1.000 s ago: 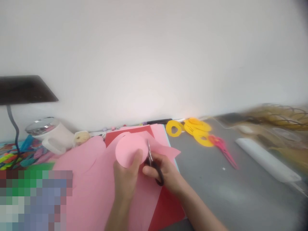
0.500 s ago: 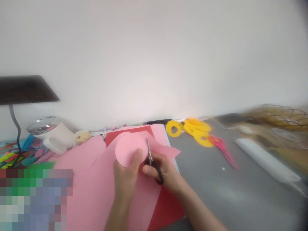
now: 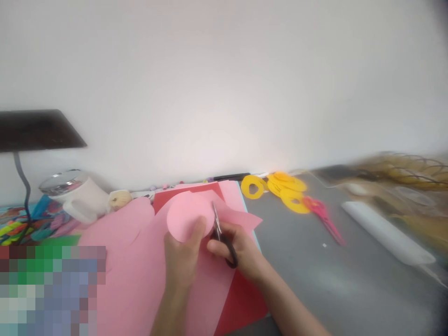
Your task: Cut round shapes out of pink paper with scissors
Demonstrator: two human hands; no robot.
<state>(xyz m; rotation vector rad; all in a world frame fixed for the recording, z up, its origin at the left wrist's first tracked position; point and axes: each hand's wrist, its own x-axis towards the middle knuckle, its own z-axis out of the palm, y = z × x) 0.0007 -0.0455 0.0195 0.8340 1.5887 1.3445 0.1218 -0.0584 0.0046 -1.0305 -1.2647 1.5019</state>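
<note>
My left hand (image 3: 184,254) pinches a light pink paper circle (image 3: 189,212) near its lower edge, thumb on top. In my right hand (image 3: 238,247) is a pair of scissors (image 3: 227,247) with black handles, fingers wrapped through the loops. The metal blades point away from me and lie along the circle's right edge. A pointed strip of pink paper (image 3: 241,217) extends to the right behind the blades. Beneath both hands lie large pink sheets (image 3: 133,275), with red paper (image 3: 245,303) showing under them.
Yellow paper rings (image 3: 252,186) and pink scissors (image 3: 324,217) lie on the grey table (image 3: 315,294). A white power strip (image 3: 388,233) is at the right. At the left stand a white mug (image 3: 87,200) and a dark panel (image 3: 38,130) on a stem.
Almost nothing differs. The paper circle and my left hand have shifted very slightly left, while the scissors stay at the circle's right edge.
</note>
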